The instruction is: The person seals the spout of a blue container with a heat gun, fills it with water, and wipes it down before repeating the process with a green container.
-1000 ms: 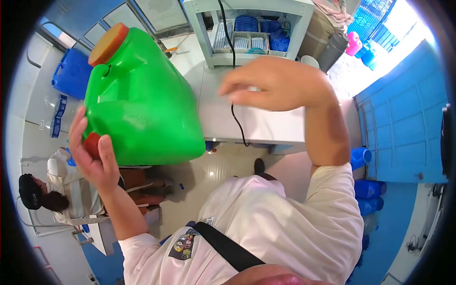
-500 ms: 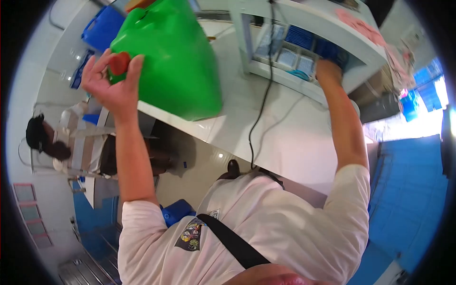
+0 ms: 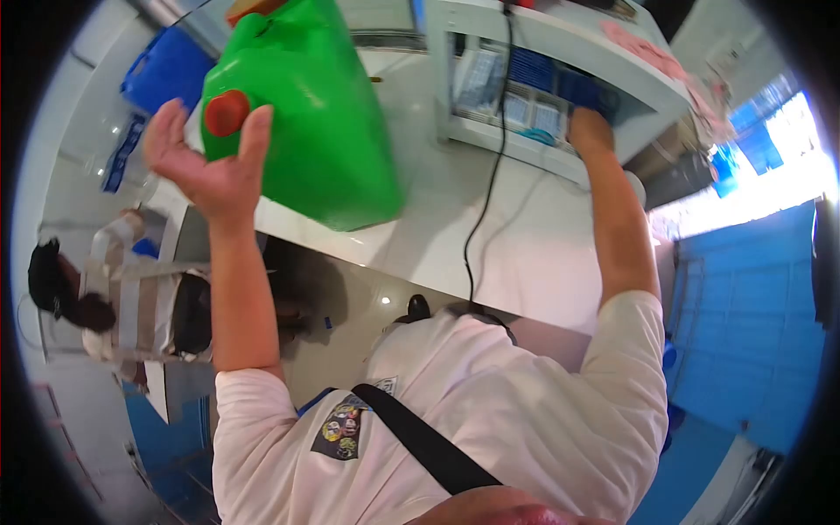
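Note:
A large green jerrycan (image 3: 306, 131) with a red cap (image 3: 227, 113) stands on the white table at the left. My left hand (image 3: 214, 179) is raised beside the cap, its fingers spread and the thumb apart, with nothing in it. At the right, my right hand (image 3: 591, 131) reaches into the low opening of a white shelf unit (image 3: 516, 157). Its fingers are hidden inside, near a divided tray (image 3: 518, 109) with pale packets and a blue basket (image 3: 532, 70). A small teal item (image 3: 537, 136) lies at the tray's front edge.
A black cable (image 3: 490, 192) hangs in front of the shelf and runs across the white table (image 3: 429, 236). A blue container (image 3: 166, 70) stands behind the jerrycan. A pink cloth (image 3: 647, 52) drapes over the shelf. Another person (image 3: 131, 289) is at the far left.
My left hand has opened away from the red cap, which now shows fully between thumb and fingers. My right hand stays in the shelf. The whole view has shifted slightly.

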Motion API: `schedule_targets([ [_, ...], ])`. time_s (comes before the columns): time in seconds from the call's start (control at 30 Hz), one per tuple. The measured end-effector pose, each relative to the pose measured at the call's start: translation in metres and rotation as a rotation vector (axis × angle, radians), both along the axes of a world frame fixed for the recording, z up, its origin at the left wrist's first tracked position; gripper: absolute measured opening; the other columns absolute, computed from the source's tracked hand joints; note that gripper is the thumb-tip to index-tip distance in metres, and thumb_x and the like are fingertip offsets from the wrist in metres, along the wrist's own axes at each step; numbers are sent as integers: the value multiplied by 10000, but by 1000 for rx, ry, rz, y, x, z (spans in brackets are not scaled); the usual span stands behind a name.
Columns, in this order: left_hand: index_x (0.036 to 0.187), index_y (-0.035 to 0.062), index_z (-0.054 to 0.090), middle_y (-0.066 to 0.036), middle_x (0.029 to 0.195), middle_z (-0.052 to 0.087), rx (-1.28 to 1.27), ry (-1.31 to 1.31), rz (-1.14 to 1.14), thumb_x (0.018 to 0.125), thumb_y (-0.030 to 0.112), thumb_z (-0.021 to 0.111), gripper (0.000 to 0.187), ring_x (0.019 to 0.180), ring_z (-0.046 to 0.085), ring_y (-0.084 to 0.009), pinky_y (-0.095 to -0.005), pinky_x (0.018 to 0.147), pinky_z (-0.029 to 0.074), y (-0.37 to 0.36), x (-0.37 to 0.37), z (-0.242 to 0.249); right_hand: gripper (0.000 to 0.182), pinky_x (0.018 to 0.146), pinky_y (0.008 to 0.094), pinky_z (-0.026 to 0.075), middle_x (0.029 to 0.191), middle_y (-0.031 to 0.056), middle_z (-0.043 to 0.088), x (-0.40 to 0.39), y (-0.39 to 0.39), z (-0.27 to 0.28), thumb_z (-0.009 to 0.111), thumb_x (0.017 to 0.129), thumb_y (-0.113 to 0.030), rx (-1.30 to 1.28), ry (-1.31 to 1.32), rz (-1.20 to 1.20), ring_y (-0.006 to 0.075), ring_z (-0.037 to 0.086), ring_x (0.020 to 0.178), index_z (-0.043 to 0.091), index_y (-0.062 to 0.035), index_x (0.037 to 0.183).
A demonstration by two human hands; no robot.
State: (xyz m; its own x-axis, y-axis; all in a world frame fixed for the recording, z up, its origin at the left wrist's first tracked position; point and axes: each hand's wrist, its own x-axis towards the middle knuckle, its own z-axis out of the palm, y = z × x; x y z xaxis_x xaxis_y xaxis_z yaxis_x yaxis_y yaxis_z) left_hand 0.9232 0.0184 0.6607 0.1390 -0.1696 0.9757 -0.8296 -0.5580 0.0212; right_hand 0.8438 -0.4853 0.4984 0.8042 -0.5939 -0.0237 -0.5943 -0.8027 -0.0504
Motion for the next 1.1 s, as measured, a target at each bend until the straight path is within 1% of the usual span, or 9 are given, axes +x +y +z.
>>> schedule_targets([
  [0.17,1349,-11,350,-195,1291,466,-2,-256,-208,804,203,829,756,1182,511,-300,-460,989,469,-10,-23,-10,276,943,487,552,1205,204,700,-7,18,24,628,902,-125,71,-32,-101,379,672,1139,702,-5,1139],
  [0.23,1335,7,400,-196,1248,511,-23,-166,-710,810,194,786,678,1146,543,-309,-443,975,473,-43,-48,-19,292,946,491,550,1194,196,706,-14,23,27,636,898,-130,59,-32,-111,381,671,1140,691,-4,1156],
  [0.4,1314,12,504,-163,1189,589,211,375,-777,823,143,773,575,1058,599,-281,-399,942,493,-79,-94,-37,303,846,482,551,1065,188,729,-69,72,79,671,900,-164,24,-442,48,383,699,1006,649,-10,1160],
  [0.53,1383,7,476,-136,1263,592,157,1013,-911,937,111,667,497,1092,593,-203,-337,945,480,-116,-109,-43,310,694,252,495,829,75,663,-111,136,121,754,882,-147,743,-679,332,118,619,744,614,7,1111],
  [0.63,1395,-1,470,-100,1226,630,159,1328,-1004,992,83,608,433,1084,605,-148,-290,967,464,-139,-108,-48,305,661,209,464,833,16,638,-130,175,143,771,886,-133,916,-633,403,29,568,764,612,2,1108],
  [0.8,1281,5,541,-57,1051,710,156,1550,-1046,998,85,626,306,928,665,-103,-246,831,528,-152,-108,-58,324,666,210,473,916,24,646,-143,184,122,798,881,-168,737,-828,322,38,565,773,614,-15,1099],
  [0.9,1207,19,562,-57,988,721,-64,1571,-1100,992,98,645,244,889,691,-110,-260,768,558,-160,-123,-59,346,704,225,490,956,37,645,-149,189,96,809,882,-202,997,-906,355,54,578,805,610,-15,1094],
  [0.97,1064,25,590,-24,859,700,-313,1564,-1092,976,117,682,157,769,657,-85,-252,694,548,-166,-132,-56,418,738,342,511,931,73,666,-148,202,90,843,821,-324,635,-1261,302,201,630,810,651,-49,1070],
  [1.1,1050,30,569,-44,905,705,-396,1635,-1108,980,152,687,184,807,673,-101,-272,720,562,-167,-132,-61,358,762,371,516,935,89,664,-149,211,104,828,824,-288,253,-1148,583,260,648,850,665,-50,1037],
])
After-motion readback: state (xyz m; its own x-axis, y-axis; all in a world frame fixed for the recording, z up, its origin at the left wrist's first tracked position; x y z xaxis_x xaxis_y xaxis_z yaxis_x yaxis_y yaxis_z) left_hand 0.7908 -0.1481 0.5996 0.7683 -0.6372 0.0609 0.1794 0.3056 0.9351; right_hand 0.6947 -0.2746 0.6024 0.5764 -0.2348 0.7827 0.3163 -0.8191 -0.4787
